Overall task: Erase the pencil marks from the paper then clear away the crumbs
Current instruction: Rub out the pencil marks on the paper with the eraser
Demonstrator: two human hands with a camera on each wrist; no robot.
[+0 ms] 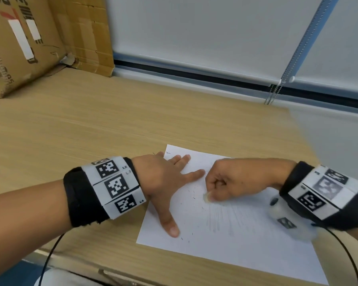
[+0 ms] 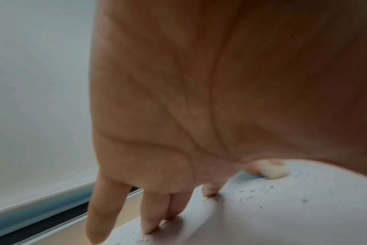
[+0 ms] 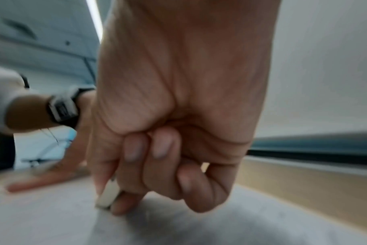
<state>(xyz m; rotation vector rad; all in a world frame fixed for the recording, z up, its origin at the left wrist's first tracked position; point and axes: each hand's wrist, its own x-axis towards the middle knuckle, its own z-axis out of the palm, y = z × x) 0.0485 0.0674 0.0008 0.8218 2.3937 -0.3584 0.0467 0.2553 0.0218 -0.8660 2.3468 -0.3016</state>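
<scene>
A white sheet of paper [image 1: 236, 240] lies on the wooden desk near its front edge. Faint grey pencil strokes [image 1: 221, 219] fan across its middle. My right hand [image 1: 232, 182] pinches a small cream eraser [image 1: 206, 197] between thumb and forefinger, its tip pressed on the paper above the strokes; the same eraser [image 3: 108, 195] shows under the curled fingers in the right wrist view. My left hand [image 1: 165, 182] lies flat with fingers spread on the paper's left part. Dark eraser crumbs [image 1: 191, 193] are scattered between the hands, and crumbs [image 2: 251, 194] speckle the paper [image 2: 283, 215] beside the eraser [image 2: 273, 172].
A large cardboard box [image 1: 39, 38] stands at the desk's back left. A roller blind [image 1: 215, 38] with a bead chain [image 1: 271, 96] hangs behind the desk. Bare wooden desk [image 1: 91, 131] stretches left of and behind the paper. A black cable [image 1: 48, 261] runs from my left wrist.
</scene>
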